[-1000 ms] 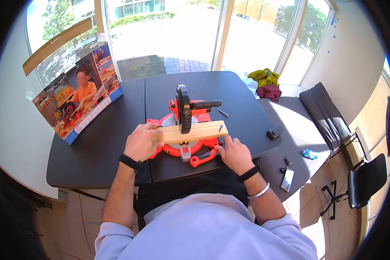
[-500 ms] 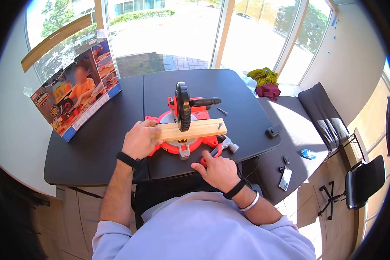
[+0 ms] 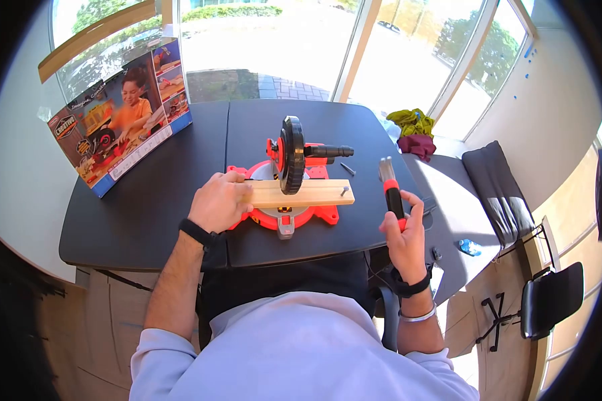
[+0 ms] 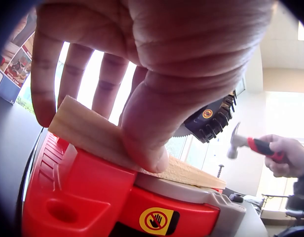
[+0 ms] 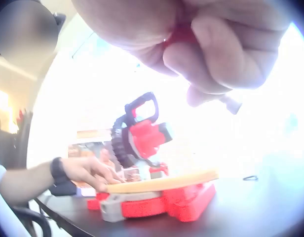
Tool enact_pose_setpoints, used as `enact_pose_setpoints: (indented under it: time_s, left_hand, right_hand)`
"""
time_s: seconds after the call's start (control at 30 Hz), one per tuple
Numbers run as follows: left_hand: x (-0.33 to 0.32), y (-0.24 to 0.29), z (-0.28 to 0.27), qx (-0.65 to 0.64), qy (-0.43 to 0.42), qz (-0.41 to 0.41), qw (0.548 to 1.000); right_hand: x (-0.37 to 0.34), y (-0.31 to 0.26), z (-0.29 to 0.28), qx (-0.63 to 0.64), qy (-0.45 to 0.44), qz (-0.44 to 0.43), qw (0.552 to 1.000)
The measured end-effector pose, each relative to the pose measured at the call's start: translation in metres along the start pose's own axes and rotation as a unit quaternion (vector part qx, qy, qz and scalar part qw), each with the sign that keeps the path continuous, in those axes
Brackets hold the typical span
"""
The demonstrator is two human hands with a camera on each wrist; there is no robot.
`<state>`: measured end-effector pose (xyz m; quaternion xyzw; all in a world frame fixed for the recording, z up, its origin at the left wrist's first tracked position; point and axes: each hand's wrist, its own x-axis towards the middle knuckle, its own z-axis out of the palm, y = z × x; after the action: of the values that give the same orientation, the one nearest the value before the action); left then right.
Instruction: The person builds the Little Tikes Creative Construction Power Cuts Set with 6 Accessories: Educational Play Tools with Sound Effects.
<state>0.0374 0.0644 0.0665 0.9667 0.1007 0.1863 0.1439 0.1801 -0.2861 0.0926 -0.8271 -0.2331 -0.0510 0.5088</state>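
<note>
A light wooden board lies across the red and grey base of a toy miter saw, under its black toothed blade. My left hand grips the board's left end, thumb on the near edge and fingers over the far side, as the left wrist view shows. Near the right end a nail stands up from the wood. To the right of the board my right hand holds a hammer raised by its black and red handle, metal head up. Another nail lies loose on the table behind the board.
A large printed box stands at the left of the black table. Beyond the table's right edge is a bench with crumpled clothes and a blue bottle. A black chair stands further right, windows behind.
My right hand has left the board's right side, picked up the hammer from in front of the saw, and lifted it to the right, turning it upright. My left hand stays on the board.
</note>
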Motion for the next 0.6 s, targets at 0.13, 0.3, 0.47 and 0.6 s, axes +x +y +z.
enact_pose_setpoints:
  time_s: [0.13, 0.3, 0.47, 0.6]
  left_hand:
    - [0.001, 0.002, -0.002, 0.003, -0.005, 0.004, 1.000]
    - [-0.001, 0.001, -0.001, 0.005, 0.005, 0.003, 1.000]
    - [0.001, 0.001, -0.002, 0.003, -0.004, -0.002, 1.000]
    - [0.000, 0.001, -0.001, 0.005, 0.001, 0.002, 1.000]
  right_hand:
    - [0.003, 0.024, 0.011, 0.055, -0.044, -0.013, 0.997]
    - [0.003, 0.013, 0.021, 0.227, -0.066, 0.100, 0.967]
    - [0.011, 0.021, 0.028, 0.080, -0.038, 0.053, 0.995]
    - [0.006, 0.006, 0.023, -0.025, -0.019, 0.005, 0.999]
